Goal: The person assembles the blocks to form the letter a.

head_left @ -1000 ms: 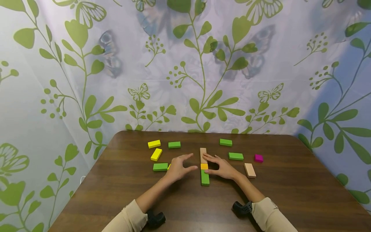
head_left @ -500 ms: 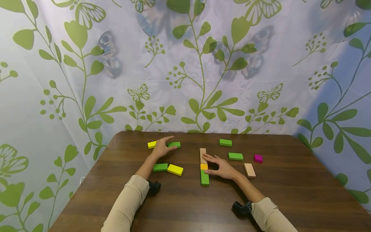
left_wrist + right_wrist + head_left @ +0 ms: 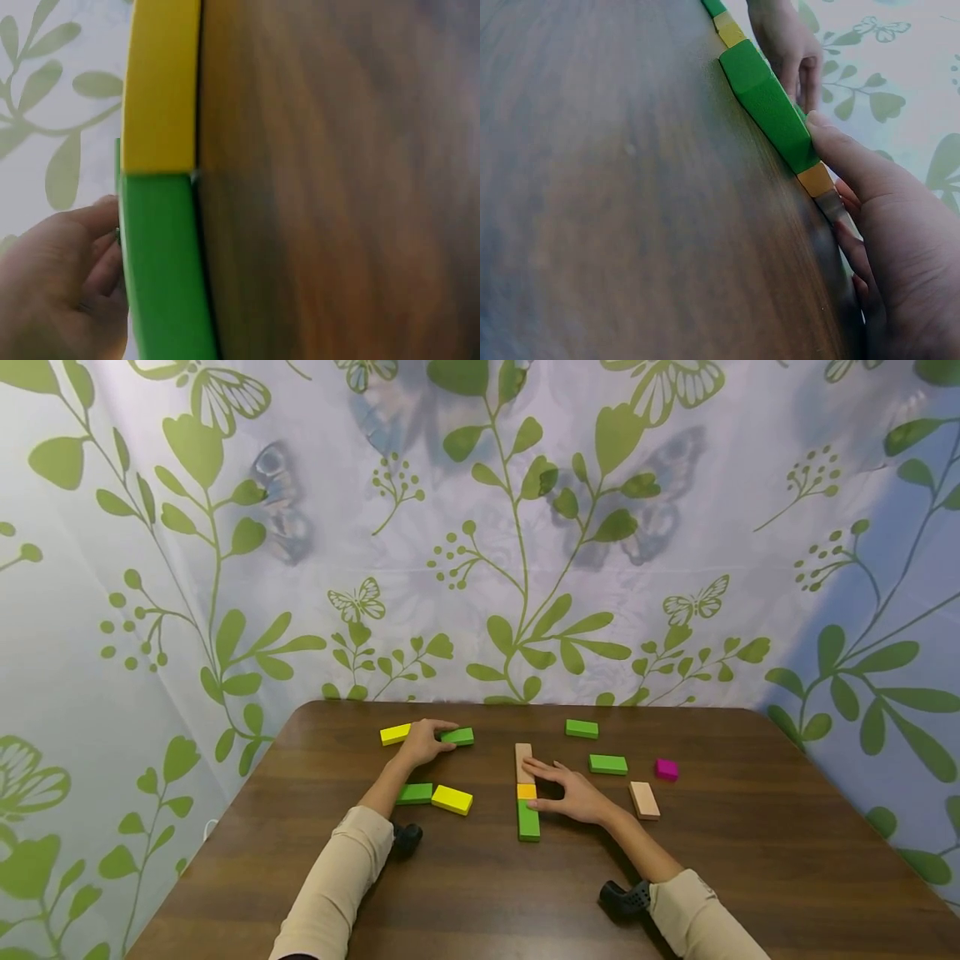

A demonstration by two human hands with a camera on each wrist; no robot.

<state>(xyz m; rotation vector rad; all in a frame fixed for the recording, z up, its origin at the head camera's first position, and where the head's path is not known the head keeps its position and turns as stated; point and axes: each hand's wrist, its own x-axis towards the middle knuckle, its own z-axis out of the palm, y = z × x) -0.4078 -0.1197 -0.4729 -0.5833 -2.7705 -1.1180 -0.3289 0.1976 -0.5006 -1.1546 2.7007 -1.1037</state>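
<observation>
In the head view my left hand [image 3: 422,743] pinches a green block [image 3: 459,737] near the table's far side, thumb in front and fingers behind. A yellow block [image 3: 395,735] lies just left of that hand. My right hand [image 3: 576,795] rests against a straight row at the table's middle, its fingers spread. The row runs from a plain wooden block [image 3: 523,758] through a small orange block [image 3: 527,792] to a green block nearest me [image 3: 528,822]. Its fingertips touch the wooden block and its thumb the near green one.
A green block [image 3: 415,793] and a yellow block [image 3: 452,800] lie end to end by the left forearm. On the right are two green blocks [image 3: 582,728] [image 3: 608,764], a magenta block [image 3: 667,769] and a wooden block [image 3: 644,800]. A patterned curtain [image 3: 480,568] hangs behind the table.
My left hand has moved from beside the row to the far left and taken hold of the green block, which has shifted and turned slightly. My right hand stays put.
</observation>
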